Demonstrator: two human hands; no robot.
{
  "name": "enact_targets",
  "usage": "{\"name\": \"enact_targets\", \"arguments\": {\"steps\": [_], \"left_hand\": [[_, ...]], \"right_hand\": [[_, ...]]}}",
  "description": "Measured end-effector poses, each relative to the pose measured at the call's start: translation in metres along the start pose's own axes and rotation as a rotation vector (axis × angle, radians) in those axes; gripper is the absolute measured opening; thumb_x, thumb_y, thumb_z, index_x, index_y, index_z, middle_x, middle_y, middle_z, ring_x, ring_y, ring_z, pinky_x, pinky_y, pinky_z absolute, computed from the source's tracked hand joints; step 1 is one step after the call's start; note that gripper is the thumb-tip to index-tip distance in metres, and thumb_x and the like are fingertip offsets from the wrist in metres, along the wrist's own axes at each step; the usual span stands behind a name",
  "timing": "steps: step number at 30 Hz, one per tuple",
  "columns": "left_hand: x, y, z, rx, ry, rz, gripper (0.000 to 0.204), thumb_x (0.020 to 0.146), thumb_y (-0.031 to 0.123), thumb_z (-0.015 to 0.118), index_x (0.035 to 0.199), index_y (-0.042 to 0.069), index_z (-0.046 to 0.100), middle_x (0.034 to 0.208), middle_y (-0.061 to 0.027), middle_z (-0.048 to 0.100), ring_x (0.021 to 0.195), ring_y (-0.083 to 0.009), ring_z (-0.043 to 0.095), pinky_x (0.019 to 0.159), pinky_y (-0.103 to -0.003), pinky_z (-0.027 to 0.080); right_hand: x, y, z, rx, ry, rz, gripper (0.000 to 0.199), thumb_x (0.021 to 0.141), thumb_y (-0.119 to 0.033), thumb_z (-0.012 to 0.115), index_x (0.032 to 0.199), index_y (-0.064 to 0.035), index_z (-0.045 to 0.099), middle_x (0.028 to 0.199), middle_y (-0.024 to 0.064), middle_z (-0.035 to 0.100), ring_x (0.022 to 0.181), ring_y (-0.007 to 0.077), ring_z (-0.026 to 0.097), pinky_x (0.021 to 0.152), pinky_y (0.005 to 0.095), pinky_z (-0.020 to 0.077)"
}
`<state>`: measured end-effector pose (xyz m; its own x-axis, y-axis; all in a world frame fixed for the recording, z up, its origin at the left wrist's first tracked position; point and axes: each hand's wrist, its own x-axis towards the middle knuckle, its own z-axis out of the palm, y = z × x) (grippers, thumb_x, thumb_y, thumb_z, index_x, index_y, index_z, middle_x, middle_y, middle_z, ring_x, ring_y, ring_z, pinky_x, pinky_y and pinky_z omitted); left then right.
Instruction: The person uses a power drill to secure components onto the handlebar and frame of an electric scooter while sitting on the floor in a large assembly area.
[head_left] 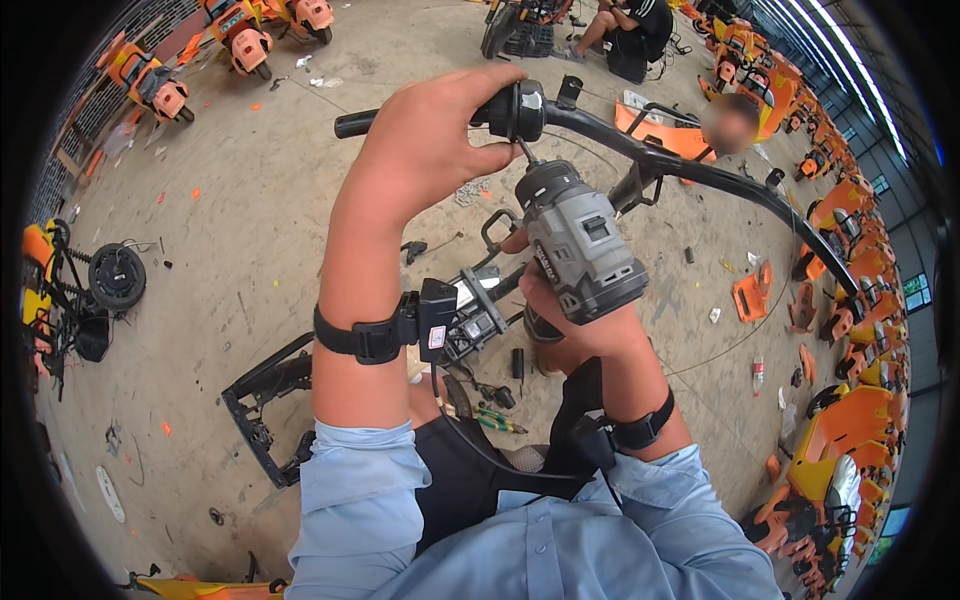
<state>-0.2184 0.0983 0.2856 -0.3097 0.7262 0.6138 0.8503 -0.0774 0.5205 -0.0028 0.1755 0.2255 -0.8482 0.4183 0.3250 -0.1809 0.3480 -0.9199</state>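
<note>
Your left hand (430, 138) grasps the black control housing (530, 108) on the handlebar (725, 183), thumb underneath, probably to steady it. Your right hand (575, 315) is wrapped around the power driver (585, 235), just below the handlebar, its bit (527, 153) angled up to the housing, presumably for a fastener; seating cannot be told. Your left thumb crowds the bit. Farther below the handlebar: pliers (497, 417), a black frame (240, 410) leftward, an orange panel (752, 293) rightward.

Concrete floor (260, 215) spreads beneath you. Brick wall (72, 132): your left. Windows (916, 291), bright light strip (862, 75): your right.
</note>
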Motion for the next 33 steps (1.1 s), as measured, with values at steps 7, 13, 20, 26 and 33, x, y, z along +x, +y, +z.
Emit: {"name": "enact_targets", "arguments": {"steps": [7, 13, 20, 26, 33], "left_hand": [[0.002, 0.002, 0.003, 0.053, 0.027, 0.031, 0.059, 0.073, 0.014, 0.079, 0.13, 0.012, 0.063, 0.112, -0.0123, 0.071, 0.1, -0.0283, 0.068, 0.089, -0.037, 0.053], [0.0, 0.0, 0.003, 0.066, 0.057, 0.067, 0.06, 0.072, 0.015, 0.081, 0.129, 0.011, 0.063, 0.107, -0.0133, 0.071, 0.098, -0.0307, 0.068, 0.087, -0.039, 0.054], [-0.001, -0.002, 0.006, 0.078, 0.075, 0.08, 0.061, 0.07, 0.014, 0.082, 0.129, 0.013, 0.063, 0.105, -0.0119, 0.071, 0.094, -0.0298, 0.068, 0.085, -0.039, 0.054], [-0.001, -0.001, 0.006, 0.103, 0.094, 0.093, 0.06, 0.071, 0.016, 0.083, 0.128, 0.013, 0.064, 0.101, -0.011, 0.071, 0.092, -0.029, 0.069, 0.083, -0.039, 0.054], [-0.002, 0.0, 0.007, 0.125, 0.094, 0.099, 0.057, 0.073, 0.022, 0.083, 0.126, 0.013, 0.064, 0.1, -0.0102, 0.071, 0.092, -0.0283, 0.069, 0.082, -0.04, 0.053]], "right_hand": [[0.001, -0.005, 0.005, -0.244, 0.049, -0.022, 0.062, 0.073, -0.004, 0.077, 0.132, -0.0015, 0.055, 0.11, 0.0096, 0.071, 0.095, 0.0206, 0.068, 0.088, 0.0314, 0.0528], [0.006, -0.023, 0.003, -0.382, 0.055, -0.092, 0.076, 0.067, -0.007, 0.079, 0.136, 0.0016, 0.048, 0.103, 0.0192, 0.072, 0.094, 0.0335, 0.073, 0.081, 0.0368, 0.0555], [0.019, -0.04, -0.031, -0.561, -0.117, -0.174, 0.076, 0.067, -0.014, 0.081, 0.135, 0.0015, 0.05, 0.103, 0.0228, 0.07, 0.097, 0.0418, 0.069, 0.081, 0.0407, 0.0551], [0.036, -0.033, -0.069, -0.413, -0.302, -0.07, 0.064, 0.07, -0.007, 0.073, 0.131, 0.0003, 0.057, 0.104, 0.011, 0.072, 0.094, 0.0193, 0.067, 0.089, 0.0323, 0.0518], [0.045, -0.026, -0.085, 0.129, -0.377, 0.203, 0.065, 0.073, -0.01, 0.074, 0.133, 0.0032, 0.052, 0.102, 0.0157, 0.07, 0.073, 0.0154, 0.064, 0.069, 0.0291, 0.0526]]}}
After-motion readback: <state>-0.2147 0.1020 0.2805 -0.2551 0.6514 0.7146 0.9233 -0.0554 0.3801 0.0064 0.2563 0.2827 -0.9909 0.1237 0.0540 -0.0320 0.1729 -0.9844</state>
